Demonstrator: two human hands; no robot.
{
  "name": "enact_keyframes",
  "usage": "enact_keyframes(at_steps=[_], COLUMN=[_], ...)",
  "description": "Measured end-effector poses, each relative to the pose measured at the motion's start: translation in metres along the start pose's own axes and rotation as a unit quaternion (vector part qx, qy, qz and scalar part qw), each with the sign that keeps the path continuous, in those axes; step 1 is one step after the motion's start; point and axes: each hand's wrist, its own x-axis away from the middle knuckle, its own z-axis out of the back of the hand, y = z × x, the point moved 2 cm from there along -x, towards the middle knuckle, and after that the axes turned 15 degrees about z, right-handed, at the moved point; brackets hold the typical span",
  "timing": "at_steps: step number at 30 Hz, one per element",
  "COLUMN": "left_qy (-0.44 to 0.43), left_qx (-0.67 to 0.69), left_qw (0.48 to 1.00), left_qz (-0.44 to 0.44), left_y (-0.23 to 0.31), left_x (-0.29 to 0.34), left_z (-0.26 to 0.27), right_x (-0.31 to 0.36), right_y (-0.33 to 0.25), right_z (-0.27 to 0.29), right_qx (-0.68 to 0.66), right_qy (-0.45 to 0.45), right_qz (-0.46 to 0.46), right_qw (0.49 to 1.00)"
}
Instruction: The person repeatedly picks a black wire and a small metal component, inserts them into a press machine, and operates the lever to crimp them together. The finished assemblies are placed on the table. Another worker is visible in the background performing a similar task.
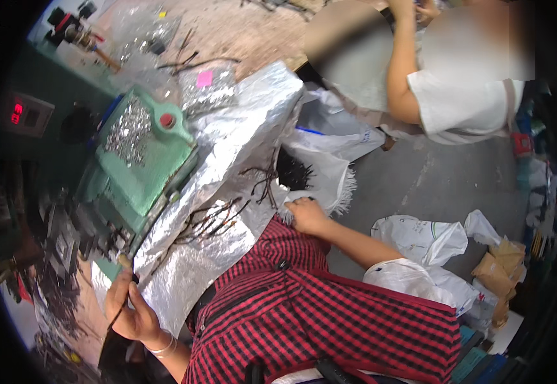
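Note:
My left hand point(131, 312) pinches a thin dark cable point(120, 313) in front of the green bench machine point(144, 176). The cable's upper end is close to the machine's lower working parts, and its tail hangs beneath my fingers. My right hand point(309, 216) is curled at the near edge of a white woven sack point(331, 168), beside my checked apron. What its fingers hold, if anything, is too small to tell. Black pieces point(293, 171) fill the sack's mouth. Several loose dark cables point(211, 223) lie on the silvery sheet point(179, 281) between my hands.
Shiny small metal parts point(130, 136) sit on top of the machine, near a red button point(167, 120). Clear bags of parts point(208, 89) lie behind it. Across the table a person in a white shirt point(464, 96) works. White bags point(419, 238) lie on the floor at right.

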Motion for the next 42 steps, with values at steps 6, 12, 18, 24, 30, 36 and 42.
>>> enact_keyframes(at_steps=[6, 12, 18, 24, 30, 36, 42], left_qy=[0.000, 0.008, 0.010, 0.152, 0.215, 0.163, 0.170], left_qx=[0.077, 0.114, 0.164, 0.208, 0.199, 0.104, 0.092], left_qw=[0.996, 0.993, 0.985, 0.960, 0.953, 0.981, 0.980], left_qz=[0.054, 0.032, 0.057, 0.107, 0.076, -0.035, -0.049], left_y=[-0.033, -0.050, -0.092, -0.089, -0.090, -0.066, -0.053], left_x=[0.019, 0.018, 0.042, 0.051, 0.055, 0.046, 0.046], left_z=[0.000, -0.009, 0.000, 0.026, 0.024, 0.030, 0.036], right_x=[-0.022, 0.007, 0.003, -0.007, -0.029, -0.041, -0.049], right_y=[-0.013, -0.018, -0.030, -0.060, -0.149, -0.192, -0.210], right_z=[-0.040, -0.008, -0.037, 0.035, 0.138, 0.178, 0.176], right_qx=[0.102, 0.110, 0.092, 0.091, 0.047, -0.010, -0.003], right_qy=[0.057, -0.088, -0.007, -0.183, -0.074, -0.007, -0.034], right_qz=[0.102, 0.100, 0.004, -0.050, 0.077, 0.185, 0.229], right_qw=[0.988, 0.985, 0.996, 0.978, 0.993, 0.983, 0.973])
